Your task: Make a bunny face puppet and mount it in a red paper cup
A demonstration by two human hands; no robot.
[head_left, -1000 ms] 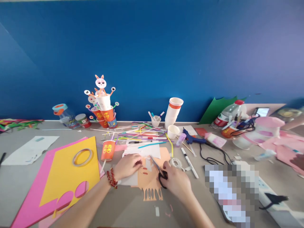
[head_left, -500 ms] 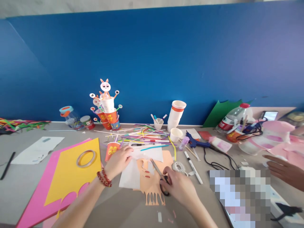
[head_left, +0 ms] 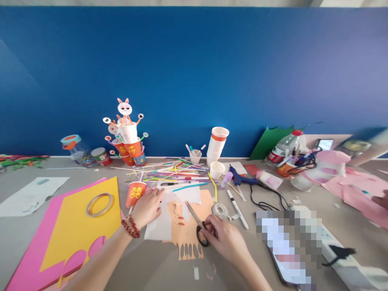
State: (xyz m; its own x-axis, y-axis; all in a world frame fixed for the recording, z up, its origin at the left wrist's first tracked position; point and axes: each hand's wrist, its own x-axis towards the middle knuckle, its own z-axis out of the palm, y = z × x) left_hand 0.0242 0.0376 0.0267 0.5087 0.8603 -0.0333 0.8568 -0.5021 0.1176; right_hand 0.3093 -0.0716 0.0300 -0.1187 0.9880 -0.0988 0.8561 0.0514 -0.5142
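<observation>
The right hand (head_left: 224, 237) is closed around the handles of the scissors (head_left: 193, 213), whose blades lie over the peach paper (head_left: 206, 201) on the worktop (head_left: 163, 266). Well apart from it, the left hand (head_left: 148, 206), thumb and fingers parted, is between the red cup (head_left: 135, 195) and that paper.

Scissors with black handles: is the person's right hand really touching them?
Touching: the head view shows the right hand holding the scissors at their handle end.

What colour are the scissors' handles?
The scissors' handles are black; they show best in the head view.
</observation>
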